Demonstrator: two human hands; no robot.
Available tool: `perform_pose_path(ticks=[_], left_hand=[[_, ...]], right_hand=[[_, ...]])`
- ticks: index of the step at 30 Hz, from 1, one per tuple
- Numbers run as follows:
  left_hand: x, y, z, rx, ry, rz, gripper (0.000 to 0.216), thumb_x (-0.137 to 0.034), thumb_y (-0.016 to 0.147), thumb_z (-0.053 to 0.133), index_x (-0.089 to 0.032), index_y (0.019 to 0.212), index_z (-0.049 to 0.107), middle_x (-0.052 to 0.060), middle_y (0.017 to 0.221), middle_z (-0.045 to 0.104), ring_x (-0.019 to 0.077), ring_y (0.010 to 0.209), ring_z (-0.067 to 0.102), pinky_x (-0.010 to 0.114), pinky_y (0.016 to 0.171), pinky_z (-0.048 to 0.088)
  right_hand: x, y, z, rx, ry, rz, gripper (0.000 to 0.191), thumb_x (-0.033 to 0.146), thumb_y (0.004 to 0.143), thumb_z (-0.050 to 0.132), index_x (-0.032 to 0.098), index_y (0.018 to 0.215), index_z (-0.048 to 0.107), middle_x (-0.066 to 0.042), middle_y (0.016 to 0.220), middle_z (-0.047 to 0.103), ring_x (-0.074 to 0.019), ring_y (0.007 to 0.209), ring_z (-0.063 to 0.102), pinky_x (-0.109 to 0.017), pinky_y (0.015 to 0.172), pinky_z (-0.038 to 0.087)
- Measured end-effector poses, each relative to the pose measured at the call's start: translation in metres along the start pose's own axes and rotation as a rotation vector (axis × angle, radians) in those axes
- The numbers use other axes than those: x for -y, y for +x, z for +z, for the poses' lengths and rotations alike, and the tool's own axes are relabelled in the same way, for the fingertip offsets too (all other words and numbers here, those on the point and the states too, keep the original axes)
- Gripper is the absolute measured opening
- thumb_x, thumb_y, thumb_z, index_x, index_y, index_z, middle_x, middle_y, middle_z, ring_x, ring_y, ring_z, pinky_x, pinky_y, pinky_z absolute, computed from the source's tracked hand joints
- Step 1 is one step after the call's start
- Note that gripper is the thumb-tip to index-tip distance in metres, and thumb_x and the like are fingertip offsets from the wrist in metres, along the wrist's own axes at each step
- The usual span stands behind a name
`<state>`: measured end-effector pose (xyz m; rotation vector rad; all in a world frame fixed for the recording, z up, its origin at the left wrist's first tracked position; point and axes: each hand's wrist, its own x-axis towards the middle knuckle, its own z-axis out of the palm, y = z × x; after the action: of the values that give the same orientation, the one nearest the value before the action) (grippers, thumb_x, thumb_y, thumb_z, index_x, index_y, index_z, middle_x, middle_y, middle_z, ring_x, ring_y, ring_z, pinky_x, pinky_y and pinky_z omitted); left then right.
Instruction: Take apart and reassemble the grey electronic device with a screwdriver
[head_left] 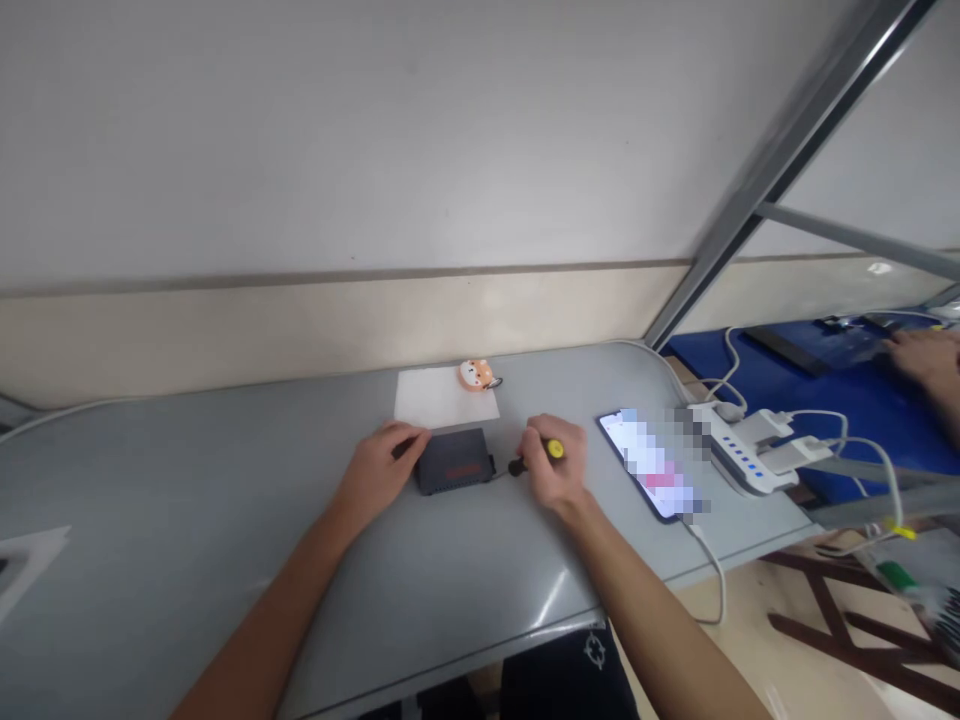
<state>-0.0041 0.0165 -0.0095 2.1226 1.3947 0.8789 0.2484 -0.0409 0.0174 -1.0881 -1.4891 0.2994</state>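
Note:
A flat dark box-shaped device (452,460) with a faint reddish mark on top lies on the grey table. Fingers of my left hand (384,462) grip its left edge, the thumb near the top corner. My right hand (553,458) is closed around a screwdriver (555,449) with a black and yellow handle. Its thin shaft points left and its tip meets the device's right side, by a small dark protruding part. Whether the tip is inserted there, I cannot tell.
Behind the device lies a white sheet (435,400) with an orange fox-faced trinket (476,375). To the right are a lit phone (649,465) on a cable and a power strip (739,455) with chargers. Another person's hand (926,360) is over a blue table (810,390).

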Motion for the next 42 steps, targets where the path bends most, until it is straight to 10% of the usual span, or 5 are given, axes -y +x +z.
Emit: perform_pose_path(ticks=[11,18,34,42], left_hand=[[-0.003,-0.001,-0.003,-0.209,0.089,0.264,0.022,-0.029,0.102,0.055,-0.021,0.092,0.072,0.005,0.090,0.075,0.0205,0.090,0.068,0.035,0.089,0.055],[-0.006,-0.001,-0.004,-0.241,0.077,0.322,0.021,-0.026,0.103,0.055,-0.021,0.090,0.070,0.004,0.087,0.073,0.0189,0.087,0.066,0.034,0.086,0.053],[-0.044,-0.030,-0.049,0.228,-0.067,0.037,0.019,-0.035,0.098,0.062,-0.025,0.104,0.076,0.002,0.097,0.074,0.0176,0.084,0.064,0.031,0.078,0.051],[-0.029,-0.087,-0.021,0.186,0.022,-0.018,0.029,-0.031,0.092,0.071,-0.030,0.121,0.070,0.004,0.116,0.074,0.0226,0.095,0.069,0.038,0.089,0.055]], right_hand=[[0.004,-0.006,0.007,0.005,0.067,0.070,0.044,0.027,0.097,0.047,0.021,0.054,0.052,0.002,0.051,0.050,-0.0121,0.048,0.046,-0.028,0.052,0.034],[0.018,-0.018,0.030,0.210,0.146,-0.141,0.028,0.019,0.097,0.053,0.020,0.072,0.065,-0.001,0.065,0.067,-0.0137,0.060,0.061,-0.027,0.062,0.045],[0.011,-0.016,0.026,0.239,0.165,0.253,0.039,0.034,0.098,0.052,0.020,0.064,0.066,-0.001,0.062,0.064,-0.0144,0.060,0.059,-0.026,0.060,0.044],[0.011,-0.012,0.027,0.126,0.268,0.443,0.038,0.037,0.096,0.050,0.021,0.064,0.063,0.000,0.065,0.060,-0.0150,0.063,0.054,-0.028,0.061,0.041]])
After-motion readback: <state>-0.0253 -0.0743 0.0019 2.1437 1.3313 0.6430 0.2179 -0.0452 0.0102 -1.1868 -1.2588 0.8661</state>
